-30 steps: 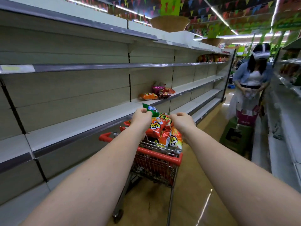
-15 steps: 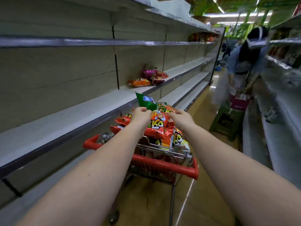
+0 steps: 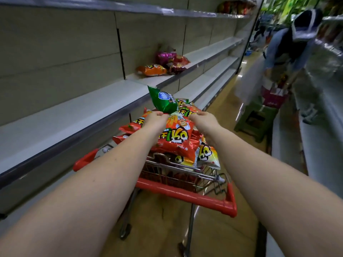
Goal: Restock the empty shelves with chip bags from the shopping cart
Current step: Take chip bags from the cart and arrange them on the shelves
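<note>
Over the shopping cart: both hands have closed in; left hand pinches green bag, right hand seemingly grips red bag (fingers hidden). Lift-out imminent.

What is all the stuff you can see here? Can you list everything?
Shopping cart: one, red handle and wire basket, in the aisle.
Orange chip bags: several, piled in the cart.
Green chip bag: one, atop the pile.
Bags on shelf: a few, orange, pink and dark red, middle shelf.
Shelves: grey, mostly bare, along the left.
Stool: one, green, on the floor ahead.
Other person: one, blue top, bending at right.
Left hand: grips the green bag.
Right hand: on the orange bags.
</note>
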Tool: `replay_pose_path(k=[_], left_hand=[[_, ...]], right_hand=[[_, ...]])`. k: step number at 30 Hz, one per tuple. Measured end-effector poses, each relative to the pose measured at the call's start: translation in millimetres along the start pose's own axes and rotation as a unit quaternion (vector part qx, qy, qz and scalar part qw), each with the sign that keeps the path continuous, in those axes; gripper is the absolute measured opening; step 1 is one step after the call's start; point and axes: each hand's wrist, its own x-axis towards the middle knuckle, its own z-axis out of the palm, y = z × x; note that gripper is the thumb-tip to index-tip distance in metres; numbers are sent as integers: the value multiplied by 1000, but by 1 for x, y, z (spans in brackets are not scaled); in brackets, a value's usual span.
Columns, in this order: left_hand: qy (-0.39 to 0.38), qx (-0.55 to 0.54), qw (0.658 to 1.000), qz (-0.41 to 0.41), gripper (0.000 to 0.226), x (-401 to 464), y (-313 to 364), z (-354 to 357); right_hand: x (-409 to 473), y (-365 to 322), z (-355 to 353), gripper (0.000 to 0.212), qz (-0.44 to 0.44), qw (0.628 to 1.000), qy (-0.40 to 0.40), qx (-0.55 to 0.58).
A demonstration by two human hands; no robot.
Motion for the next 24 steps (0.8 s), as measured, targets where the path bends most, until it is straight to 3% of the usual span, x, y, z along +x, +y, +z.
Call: replay_pose_path(k=[8,15,24], left_hand=[[37,62,997,-29,45,24,-11,24],[85,100,988,-87,62,27,-27,40],[60,160,977,-129,85,38,-45,48]], right_hand=[[53,8,-3,56,-37,994,-80,-59],[91,10,-1,56,-119,966,-149,-176],[117,16,18,58,-171,930,-172,-276]])
